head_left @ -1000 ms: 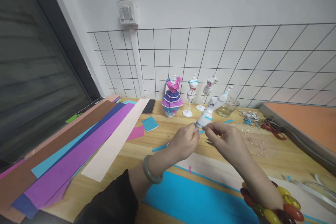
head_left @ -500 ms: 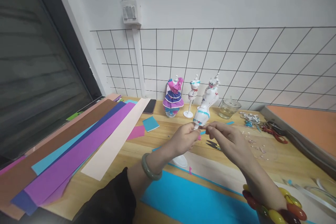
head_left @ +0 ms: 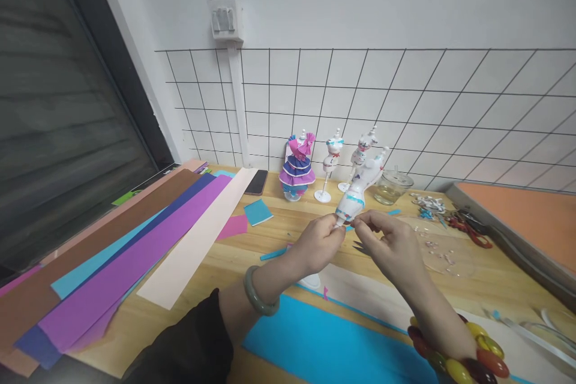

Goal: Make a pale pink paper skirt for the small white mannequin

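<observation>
A small white mannequin [head_left: 355, 195] with blue scraps round its hips leans to the right above the table. My left hand [head_left: 320, 243] is closed round its stem just under the torso. At the torso's lower edge, the fingertips of my right hand [head_left: 389, 240] pinch together; whatever they hold is too small to make out. Part of the mannequin's white round base [head_left: 310, 281] shows below my left hand. Behind stand two similar mannequins, one on the left [head_left: 330, 162] and one on the right [head_left: 363, 147], plus one dressed in a ruffled paper dress [head_left: 297, 171].
Long coloured paper strips [head_left: 130, 258] lie fanned on the left. A blue sheet [head_left: 342, 336] is in front. Dark-bladed snips [head_left: 361, 247] lie near my right hand. Farther right are a glass jar [head_left: 392, 186], a clear plate of beads [head_left: 443, 249], red-handled scissors [head_left: 477, 237] and an orange-bottomed tray [head_left: 522, 216].
The held mannequin has tilted farther right and lower, uncovering more of the mannequin behind it. My right hand has shifted slightly, its fingers more bent at the torso's lower edge.
</observation>
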The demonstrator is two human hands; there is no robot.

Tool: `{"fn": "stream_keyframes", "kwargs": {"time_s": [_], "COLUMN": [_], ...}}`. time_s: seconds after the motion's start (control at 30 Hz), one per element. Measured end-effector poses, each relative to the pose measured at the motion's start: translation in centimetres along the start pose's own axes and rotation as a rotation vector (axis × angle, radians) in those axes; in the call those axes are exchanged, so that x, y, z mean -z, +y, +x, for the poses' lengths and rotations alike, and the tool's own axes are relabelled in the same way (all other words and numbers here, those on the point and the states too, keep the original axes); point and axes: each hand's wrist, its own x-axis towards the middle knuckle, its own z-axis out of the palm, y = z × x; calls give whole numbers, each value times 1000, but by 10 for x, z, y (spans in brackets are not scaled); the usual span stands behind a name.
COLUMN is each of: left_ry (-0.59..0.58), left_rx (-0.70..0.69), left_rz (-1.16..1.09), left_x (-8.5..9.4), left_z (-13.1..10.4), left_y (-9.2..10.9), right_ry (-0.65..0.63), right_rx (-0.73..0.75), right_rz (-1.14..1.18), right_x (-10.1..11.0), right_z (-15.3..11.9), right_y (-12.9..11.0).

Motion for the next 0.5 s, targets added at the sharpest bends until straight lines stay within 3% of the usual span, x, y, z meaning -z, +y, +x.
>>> {"fn": "stream_keyframes", "kwargs": {"time_s": [0.23,0.33,0.5], "left_ry": [-204,-186,-45], "left_rx": [123,99,50], "left_rz": [-432,-418,-153], "left_x": [2,4,4], "left_z": [0,1,-1], "left_y": [4,5,6], "right_ry": [-7,-61,-103], "right_rx": [-64,-96,-89], "right_rz": [82,158,173], "right_x": [1,3,3], "right_z": [1,2,4], "right_y": [-2,-3,-1]}}
